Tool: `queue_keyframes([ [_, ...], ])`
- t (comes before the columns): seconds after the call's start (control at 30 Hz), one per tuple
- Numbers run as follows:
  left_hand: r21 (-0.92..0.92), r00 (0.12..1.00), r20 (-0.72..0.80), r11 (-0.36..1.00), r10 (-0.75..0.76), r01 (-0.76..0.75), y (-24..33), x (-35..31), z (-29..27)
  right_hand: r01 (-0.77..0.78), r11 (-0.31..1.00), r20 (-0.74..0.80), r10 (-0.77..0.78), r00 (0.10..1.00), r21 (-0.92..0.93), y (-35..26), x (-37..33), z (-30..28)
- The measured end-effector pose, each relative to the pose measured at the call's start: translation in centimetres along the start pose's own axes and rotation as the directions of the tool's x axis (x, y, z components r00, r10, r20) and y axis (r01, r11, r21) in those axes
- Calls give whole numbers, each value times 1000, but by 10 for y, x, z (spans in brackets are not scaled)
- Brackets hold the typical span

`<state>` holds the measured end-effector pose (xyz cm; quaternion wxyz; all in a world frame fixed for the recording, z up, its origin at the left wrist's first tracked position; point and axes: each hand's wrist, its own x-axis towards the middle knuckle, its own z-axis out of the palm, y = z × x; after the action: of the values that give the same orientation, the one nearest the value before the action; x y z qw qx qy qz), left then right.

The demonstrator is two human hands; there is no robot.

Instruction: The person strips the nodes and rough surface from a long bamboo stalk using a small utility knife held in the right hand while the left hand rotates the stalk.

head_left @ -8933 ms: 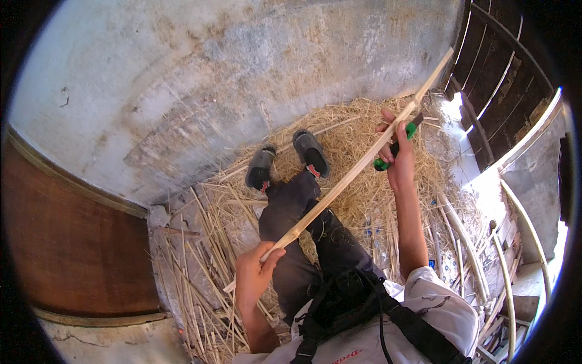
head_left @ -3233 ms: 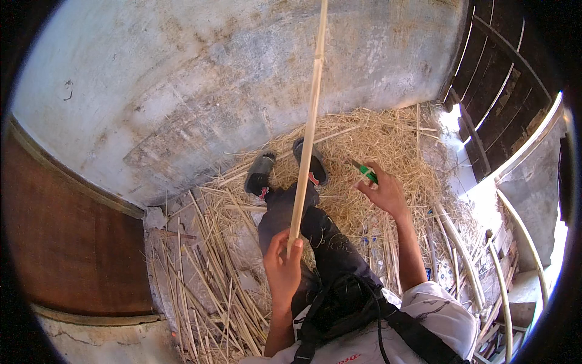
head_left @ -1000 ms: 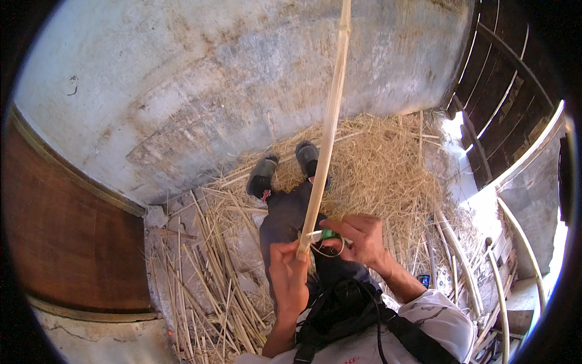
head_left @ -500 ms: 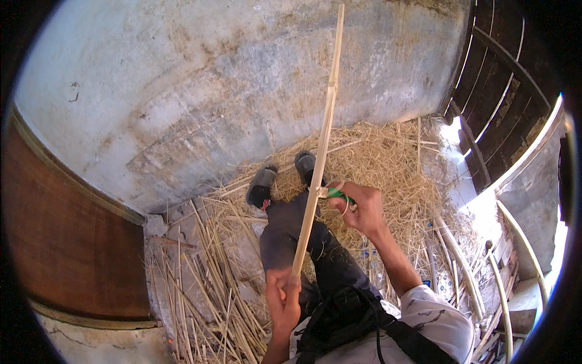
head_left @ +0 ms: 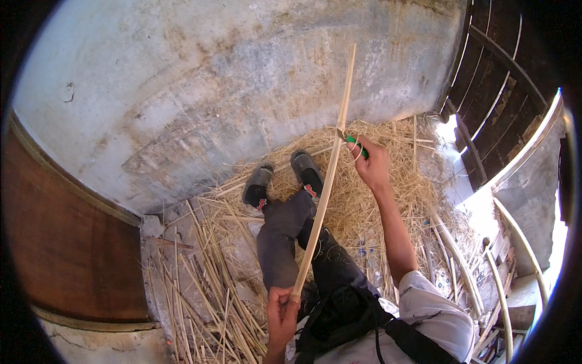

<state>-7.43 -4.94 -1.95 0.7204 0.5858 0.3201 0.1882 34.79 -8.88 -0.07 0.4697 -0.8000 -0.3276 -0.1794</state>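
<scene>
A long, pale bamboo strip [head_left: 326, 200] slants up and away from my lap toward the wall. Its near end is gripped by my left hand [head_left: 282, 312], fingers wrapped round it. My right hand [head_left: 371, 162] is closed on a green-handled knife [head_left: 357, 147], whose short blade meets the strip at a joint well up its length. Most of the blade is hidden behind or against the bamboo. A thin pale loop, perhaps a shaving, hangs by the right fingers.
Curly bamboo shavings [head_left: 388, 158] cover the floor by my shoes [head_left: 306, 170]. Split bamboo strips [head_left: 212, 267] lie in a heap at the left. Thicker poles [head_left: 461, 267] lean at the right. A stained wall [head_left: 200, 97] stands ahead, with a brown panel [head_left: 73, 230] to the left.
My right hand and the knife have slid outward along the strip, away from my body. The strip's far end has dropped lower in view and shifted right. My left hand stays near its place.
</scene>
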Motion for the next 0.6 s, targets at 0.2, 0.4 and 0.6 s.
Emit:
queue_keyframes([
  [0.2, -43, 999, 27, 999, 19, -17, -9, 2, -9, 62, 997, -12, -63, 998, -54, -1, -5, -1],
  [0.4, 180, 985, -61, 973, 161, -148, 1, 1, 2, 29, 991, -51, -36, 998, -130, 6, -7, 1],
  [0.6, -129, 968, 52, 960, -245, 249, 1, 3, -20, 40, 998, -28, -42, 999, -57, 11, -11, 4],
])
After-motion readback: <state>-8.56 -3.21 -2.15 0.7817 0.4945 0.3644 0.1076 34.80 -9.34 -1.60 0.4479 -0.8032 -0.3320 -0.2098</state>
